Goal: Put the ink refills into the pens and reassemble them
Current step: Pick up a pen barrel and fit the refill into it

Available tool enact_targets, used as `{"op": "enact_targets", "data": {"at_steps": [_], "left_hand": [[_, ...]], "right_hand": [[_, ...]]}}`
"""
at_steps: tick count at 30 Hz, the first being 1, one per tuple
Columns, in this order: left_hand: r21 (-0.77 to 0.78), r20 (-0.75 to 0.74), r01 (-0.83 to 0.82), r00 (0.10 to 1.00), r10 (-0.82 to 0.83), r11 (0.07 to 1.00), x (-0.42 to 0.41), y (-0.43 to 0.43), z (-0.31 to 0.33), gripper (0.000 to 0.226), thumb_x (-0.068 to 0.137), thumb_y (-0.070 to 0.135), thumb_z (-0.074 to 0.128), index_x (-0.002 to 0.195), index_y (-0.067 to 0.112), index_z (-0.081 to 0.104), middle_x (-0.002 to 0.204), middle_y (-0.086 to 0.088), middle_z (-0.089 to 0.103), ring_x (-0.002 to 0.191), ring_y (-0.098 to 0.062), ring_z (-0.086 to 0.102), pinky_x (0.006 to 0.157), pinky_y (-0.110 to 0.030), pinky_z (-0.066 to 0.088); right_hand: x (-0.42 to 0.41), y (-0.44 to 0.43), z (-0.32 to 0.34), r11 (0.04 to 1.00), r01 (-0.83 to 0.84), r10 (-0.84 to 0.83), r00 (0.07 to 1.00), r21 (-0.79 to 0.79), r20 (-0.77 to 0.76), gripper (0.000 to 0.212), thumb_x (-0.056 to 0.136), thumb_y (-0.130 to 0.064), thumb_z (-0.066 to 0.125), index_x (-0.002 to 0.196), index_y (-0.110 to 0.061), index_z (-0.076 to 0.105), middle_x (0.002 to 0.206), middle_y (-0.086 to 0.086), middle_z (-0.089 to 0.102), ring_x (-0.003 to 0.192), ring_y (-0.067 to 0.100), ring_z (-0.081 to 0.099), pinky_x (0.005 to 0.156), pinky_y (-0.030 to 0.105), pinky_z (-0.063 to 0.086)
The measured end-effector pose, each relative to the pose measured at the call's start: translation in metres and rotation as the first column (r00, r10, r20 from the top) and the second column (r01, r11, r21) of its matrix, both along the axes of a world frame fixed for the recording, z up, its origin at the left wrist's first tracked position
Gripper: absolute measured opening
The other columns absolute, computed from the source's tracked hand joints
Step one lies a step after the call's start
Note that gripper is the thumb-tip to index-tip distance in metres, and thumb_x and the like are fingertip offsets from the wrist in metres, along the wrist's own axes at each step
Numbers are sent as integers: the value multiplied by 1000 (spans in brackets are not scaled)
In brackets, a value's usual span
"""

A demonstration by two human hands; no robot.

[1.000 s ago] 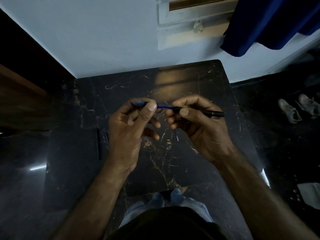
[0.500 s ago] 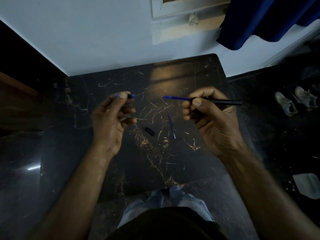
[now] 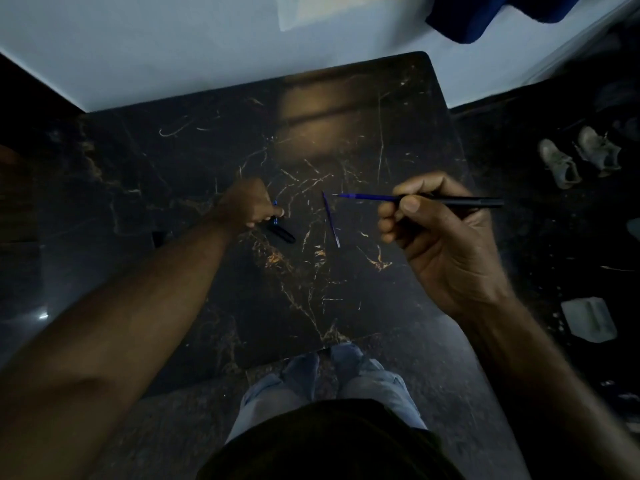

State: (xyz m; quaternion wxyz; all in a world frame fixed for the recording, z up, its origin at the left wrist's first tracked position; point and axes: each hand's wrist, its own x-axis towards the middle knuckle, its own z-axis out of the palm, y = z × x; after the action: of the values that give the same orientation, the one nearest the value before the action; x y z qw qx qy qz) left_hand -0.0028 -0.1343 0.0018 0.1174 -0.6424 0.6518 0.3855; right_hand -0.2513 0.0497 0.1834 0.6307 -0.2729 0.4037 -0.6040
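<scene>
My right hand holds a black pen barrel level above the table, with a blue ink refill sticking out of its left end. My left hand is down at the dark marble table, fingers pinched on a small blue pen piece right beside a black pen cap that lies on the surface. A second blue refill lies loose on the table between my hands.
The table's near edge is just above my knees. A pair of pale shoes and a white block lie on the dark floor to the right. A pale wall runs behind the table.
My hands pulled apart. The left hand dropped from chest height to the table by the black cap, taking the small blue piece; the right hand kept the barrel with the refill and drifted right.
</scene>
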Motion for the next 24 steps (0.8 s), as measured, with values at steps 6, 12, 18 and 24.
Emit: {"op": "enact_targets", "data": {"at_steps": [6, 12, 18, 24], "left_hand": [[36, -51, -13, 999, 15, 999, 5, -2, -3, 39, 81, 40, 92, 69, 7, 77, 46, 0, 66, 34, -6, 59, 33, -16, 42], [39, -65, -62, 996, 65, 997, 8, 0, -10, 46, 74, 46, 95, 65, 5, 77, 57, -14, 72, 37, -10, 61, 37, -17, 45], [76, -47, -88, 995, 92, 993, 7, 2, -7, 47, 75, 47, 94, 71, 5, 76, 68, -16, 77, 53, -21, 73, 40, -20, 51], [41, -50, -67, 996, 70, 997, 0, 7, -7, 31, 81, 37, 91, 78, 9, 78, 78, -14, 78, 69, -23, 76, 46, -23, 56]], "right_hand": [[3, 2, 1, 1000, 8, -9, 1000, 16, 19, 9, 91, 1, 60, 97, -4, 65, 84, 11, 75, 74, 20, 72, 67, 29, 58], [7, 1, 3, 1000, 16, -16, 1000, 8, 12, 9, 89, -1, 63, 96, -4, 66, 84, 11, 75, 74, 21, 72, 67, 30, 58], [10, 4, 3, 1000, 13, -13, 1000, 6, 9, 9, 87, -4, 66, 94, -7, 70, 84, 11, 76, 74, 21, 72, 68, 30, 58], [10, 6, 1, 1000, 2, -2, 1000, -1, 14, 10, 87, -4, 65, 94, -8, 71, 85, 10, 76, 75, 20, 73, 68, 29, 59]]}}
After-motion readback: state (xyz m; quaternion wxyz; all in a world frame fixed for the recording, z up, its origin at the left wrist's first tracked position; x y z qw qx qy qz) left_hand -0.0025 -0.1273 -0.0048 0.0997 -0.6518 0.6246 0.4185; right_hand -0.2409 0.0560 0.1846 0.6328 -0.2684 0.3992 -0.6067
